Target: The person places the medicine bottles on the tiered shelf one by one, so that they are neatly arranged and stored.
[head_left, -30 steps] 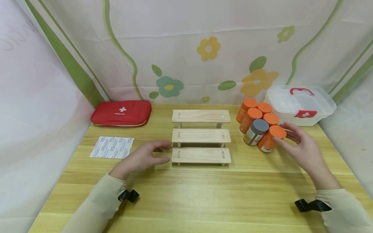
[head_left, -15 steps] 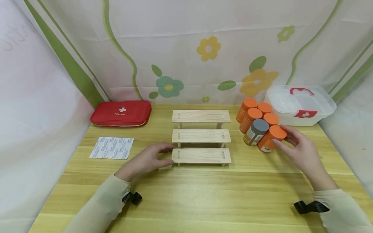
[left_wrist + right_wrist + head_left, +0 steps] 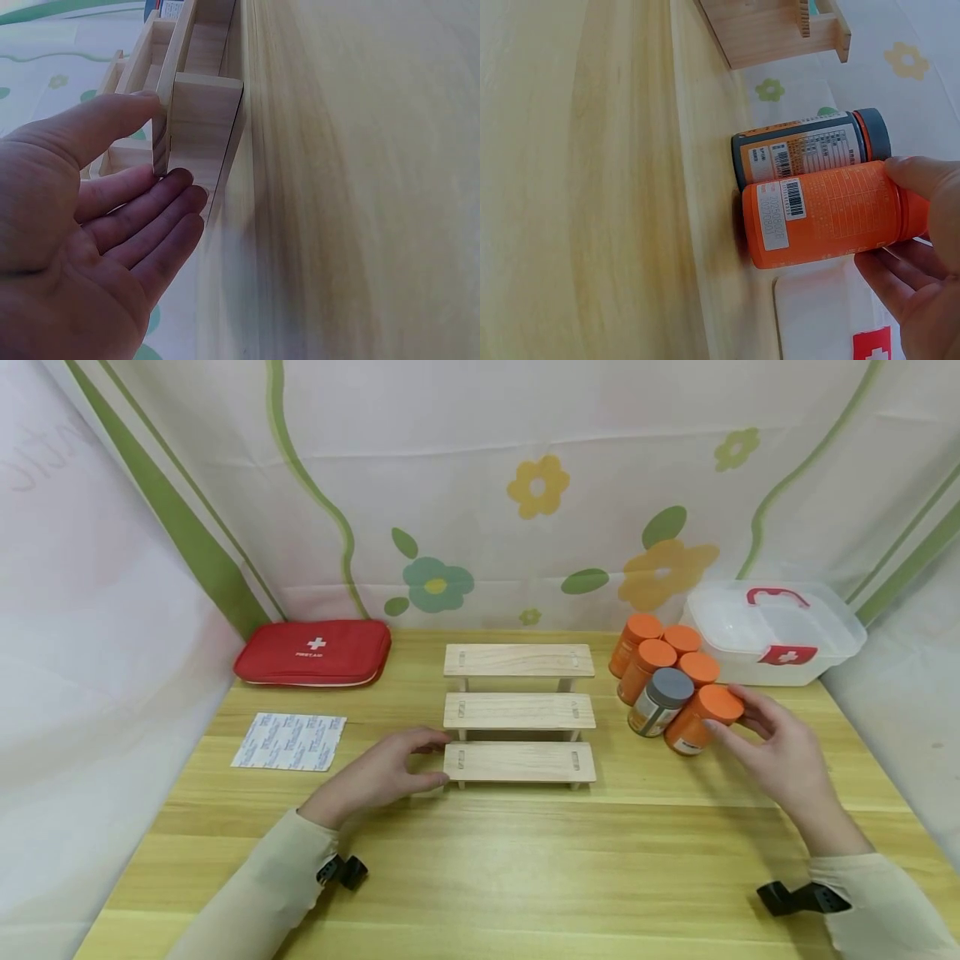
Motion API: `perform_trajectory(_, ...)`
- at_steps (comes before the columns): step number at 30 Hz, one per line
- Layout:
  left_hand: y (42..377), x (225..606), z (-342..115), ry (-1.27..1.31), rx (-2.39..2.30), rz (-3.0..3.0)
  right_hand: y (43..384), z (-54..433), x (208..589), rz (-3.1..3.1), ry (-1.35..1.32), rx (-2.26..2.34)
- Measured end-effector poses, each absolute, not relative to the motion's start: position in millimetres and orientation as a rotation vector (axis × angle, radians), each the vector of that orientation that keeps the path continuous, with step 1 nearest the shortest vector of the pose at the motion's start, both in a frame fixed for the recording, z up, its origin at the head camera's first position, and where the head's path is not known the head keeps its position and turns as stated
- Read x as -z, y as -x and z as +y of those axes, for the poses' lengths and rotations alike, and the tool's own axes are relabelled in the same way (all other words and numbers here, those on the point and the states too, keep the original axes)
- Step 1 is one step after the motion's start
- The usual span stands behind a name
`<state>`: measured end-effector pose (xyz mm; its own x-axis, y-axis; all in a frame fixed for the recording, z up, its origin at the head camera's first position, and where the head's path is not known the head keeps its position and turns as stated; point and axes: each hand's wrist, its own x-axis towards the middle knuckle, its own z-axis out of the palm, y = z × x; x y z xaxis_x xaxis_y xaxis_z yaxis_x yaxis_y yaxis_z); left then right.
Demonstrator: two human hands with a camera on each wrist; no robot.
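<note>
Orange cylindrical plastic bottle [image 3: 832, 217] is sitting beside a grey-lidded cylindrical bottle [image 3: 802, 154]; right hand [image 3: 783, 760] is pinching its top end, left hand [image 3: 382, 774] is pinching a pale wooden three-step rack [image 3: 520, 762]. Probably handling light, stiff, slick: grip near the top.

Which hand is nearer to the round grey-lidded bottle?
Right. The right hand grips a round orange bottle directly beside the grey-lidded bottle; the left hand is farther off, at the left end of the pale wooden three-step stand.
</note>
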<state>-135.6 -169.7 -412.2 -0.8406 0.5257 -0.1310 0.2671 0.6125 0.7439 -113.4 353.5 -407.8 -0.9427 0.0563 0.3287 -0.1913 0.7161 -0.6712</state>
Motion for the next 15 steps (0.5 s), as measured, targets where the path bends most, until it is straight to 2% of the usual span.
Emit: perform_trajectory(15, 135.4, 413.7, -169.8, -0.643, -1.056, 2.526, 101.5, 347.6, 382.9, -2.307, -0.151, -1.169)
